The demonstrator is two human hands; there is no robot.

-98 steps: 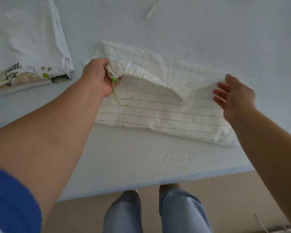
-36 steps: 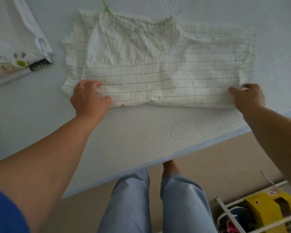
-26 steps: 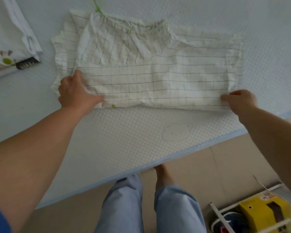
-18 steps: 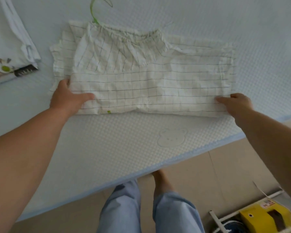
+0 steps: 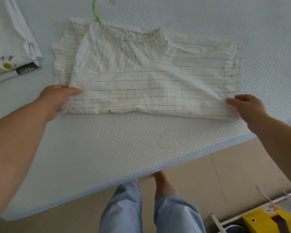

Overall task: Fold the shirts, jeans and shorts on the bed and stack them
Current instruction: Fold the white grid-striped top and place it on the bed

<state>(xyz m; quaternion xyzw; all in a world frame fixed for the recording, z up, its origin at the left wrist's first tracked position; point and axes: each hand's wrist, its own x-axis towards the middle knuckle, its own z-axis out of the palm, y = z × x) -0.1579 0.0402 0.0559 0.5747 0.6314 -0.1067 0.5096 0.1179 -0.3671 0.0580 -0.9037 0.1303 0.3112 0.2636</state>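
White shorts (image 5: 149, 78) with thin dark checks lie folded on the pale blue bed (image 5: 107, 148), the gathered waistband turned to the far side. A green cord (image 5: 96, 12) sticks out past the waistband. My left hand (image 5: 57, 98) holds the near left corner, thumb on top and fingers tucked under the fold. At the near right corner my right hand (image 5: 248, 105) pinches the cloth, thumb lying on the fabric. A folded white T-shirt (image 5: 10, 47) with a coloured print lies at the far left.
The bed's front edge (image 5: 175, 167) runs slantwise below the shorts, with a bear shape (image 5: 172, 140) pressed into the cover. Beyond it are tan floor tiles, my legs in light blue trousers (image 5: 151, 212), and a yellow box (image 5: 265, 221) on a white rack at the lower right.
The waistband half was laid over to the far side and both hands came to the near corners. In the last half second my left hand's fingers slipped under the left corner.
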